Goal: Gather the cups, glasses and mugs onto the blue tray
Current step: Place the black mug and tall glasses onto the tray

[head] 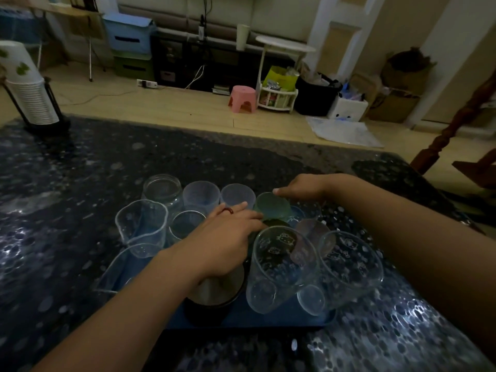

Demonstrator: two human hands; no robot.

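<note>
The small translucent green plastic cup stands at the far side of the flat blue plastic tray, which lies on the dark speckled glossy counter. The right hand reaches over it, and its fingers curl onto the cup's far rim, seemingly pinching it; the thumb side is hidden. The left hand lies with fingers extended and relaxed, their tips touching or just beside the cup's near wall, gripping nothing that shows. Just left of those fingertips stand two frosted plastic cups; nearer the wrist sit a clear glass with a wavy rim and a steel tumbler partly under the palm. Right of the left hand lean two tall clear glasses printed with cartoon cats. The green cup likely weighs little and flexes at the rim, so a light pinch there or a wrap around its wall should serve. The crowded glasses beside it are brittle and smooth, and a nudge could tip them.
</note>
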